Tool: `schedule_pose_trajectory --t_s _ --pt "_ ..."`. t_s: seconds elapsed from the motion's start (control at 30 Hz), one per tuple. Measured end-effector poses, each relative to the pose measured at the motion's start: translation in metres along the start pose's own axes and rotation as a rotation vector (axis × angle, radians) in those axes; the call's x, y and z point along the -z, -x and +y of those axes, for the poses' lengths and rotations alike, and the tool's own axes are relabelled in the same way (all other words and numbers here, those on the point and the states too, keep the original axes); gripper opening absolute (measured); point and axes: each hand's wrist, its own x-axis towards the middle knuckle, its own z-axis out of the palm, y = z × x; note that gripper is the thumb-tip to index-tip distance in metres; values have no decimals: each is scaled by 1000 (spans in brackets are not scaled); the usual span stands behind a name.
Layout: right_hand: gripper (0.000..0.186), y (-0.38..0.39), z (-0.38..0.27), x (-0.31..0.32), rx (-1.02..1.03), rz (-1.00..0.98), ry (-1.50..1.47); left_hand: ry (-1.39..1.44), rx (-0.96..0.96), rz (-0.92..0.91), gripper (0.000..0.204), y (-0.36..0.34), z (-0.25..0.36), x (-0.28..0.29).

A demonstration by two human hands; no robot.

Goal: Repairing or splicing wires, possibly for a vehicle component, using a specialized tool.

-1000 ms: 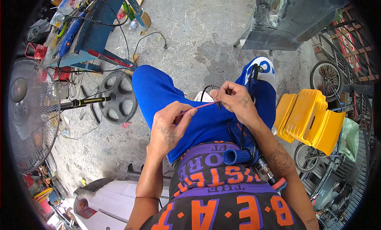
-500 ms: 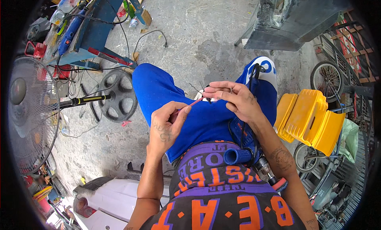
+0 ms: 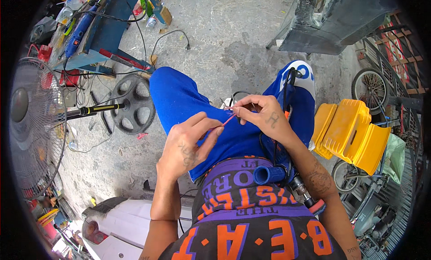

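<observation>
1. Left hand [image 3: 186, 148]: fingers curled, thumb and forefinger pinched together on a thin pink strand [image 3: 229, 120].
2. Right hand [image 3: 265, 116]: thumb and forefinger closed on the strand's far end; remaining fingers loosely bent.
3. Strand runs slantwise in the short gap between both hands, above the lap, rising toward the right. Detail at the right fingertips too small to read.
4. Beneath: blue trousers [image 3: 177, 96], knees apart. Blue tubular handle [image 3: 268, 174] and drill chuck [image 3: 298, 186] lie against the waist, inside the right forearm.
5. Farther left: standing fan [image 3: 33, 125], dark spoked base [image 3: 132, 105], blue bench [image 3: 101, 42] bearing a blue power tool [image 3: 80, 35].
6. Farther right: yellow plastic piece [image 3: 345, 130], bicycle wheel [image 3: 370, 90] just behind.
</observation>
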Motion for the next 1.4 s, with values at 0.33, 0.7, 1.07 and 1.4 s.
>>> schedule_pose_trajectory --t_s 0.33,0.7,1.07,1.4 --pt "23 4 -3 1 27 -156 -44 22 -283 -104 10 -62 -19 -1" --pt "25 -5 -10 13 -174 -63 -60 -249 -353 99 30 -46 -22 -26" --pt "24 -4 -7 18 -286 1 -389 -95 -158 268 38 -38 -45 -49" --pt "23 -2 -9 15 -253 16 -189 -125 -471 197 36 -44 -55 -57"
